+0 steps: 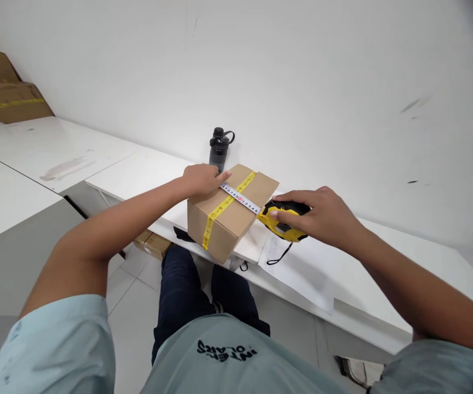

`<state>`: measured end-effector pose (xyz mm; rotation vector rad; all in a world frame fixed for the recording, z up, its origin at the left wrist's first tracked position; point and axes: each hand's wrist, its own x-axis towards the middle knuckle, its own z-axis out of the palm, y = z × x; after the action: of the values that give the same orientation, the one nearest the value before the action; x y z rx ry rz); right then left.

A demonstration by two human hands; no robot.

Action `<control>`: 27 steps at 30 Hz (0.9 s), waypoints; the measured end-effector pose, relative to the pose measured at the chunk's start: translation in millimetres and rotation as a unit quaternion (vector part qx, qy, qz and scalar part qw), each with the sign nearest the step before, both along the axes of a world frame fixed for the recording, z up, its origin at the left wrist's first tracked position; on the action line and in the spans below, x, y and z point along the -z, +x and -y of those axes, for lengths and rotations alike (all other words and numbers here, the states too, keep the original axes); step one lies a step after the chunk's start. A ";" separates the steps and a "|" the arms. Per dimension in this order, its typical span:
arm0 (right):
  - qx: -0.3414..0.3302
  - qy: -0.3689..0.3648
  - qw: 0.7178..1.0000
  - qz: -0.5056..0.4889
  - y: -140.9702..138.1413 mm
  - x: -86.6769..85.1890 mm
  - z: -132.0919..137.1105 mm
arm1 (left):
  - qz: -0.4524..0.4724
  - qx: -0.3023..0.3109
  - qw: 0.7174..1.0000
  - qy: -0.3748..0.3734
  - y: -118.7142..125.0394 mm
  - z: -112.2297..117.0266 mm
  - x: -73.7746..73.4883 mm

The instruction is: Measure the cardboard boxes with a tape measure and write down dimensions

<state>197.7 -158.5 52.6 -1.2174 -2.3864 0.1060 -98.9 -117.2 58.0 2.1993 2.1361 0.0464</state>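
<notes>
A brown cardboard box [212,230] with yellow printed tape [222,207] along its top sits on the white table, close to the front edge. My right hand [322,213] is wrapped round a yellow and black tape measure [288,219] just off the box's right side. Its white blade [244,200] lies across the box top, crossing the yellow tape. At the box's left edge, my left hand [204,179] presses the blade's end down, the thumb stretched over the top; the blade's tip is hidden under it. A black wrist strap [280,257] dangles from the tape measure.
Behind the box a dark water bottle [219,150] stands against the wall. A sheet of paper [302,273] lies under my right hand on the white table [368,262]. Taped cardboard boxes [17,102] are stacked at the far left. Another carton [153,244] is below the table.
</notes>
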 end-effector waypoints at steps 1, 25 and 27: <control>0.005 -0.013 1.000 0.006 -0.6 -3.1 0.2 | 0.012 -0.002 1.000 0.001 3.5 -1.2 2.9; 0.007 -0.014 1.000 0.020 -2.5 -12.4 -5.3 | 0.045 -0.025 0.999 -0.011 8.6 -10.4 28.1; 0.004 -0.009 1.000 0.022 -5.7 -13.6 -6.9 | 0.040 -0.028 0.999 -0.005 8.8 -9.6 27.5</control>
<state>192.0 -151.6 66.2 -1.2493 -2.4239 0.1005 -90.1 -107.6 30.6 2.0946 2.1487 0.1242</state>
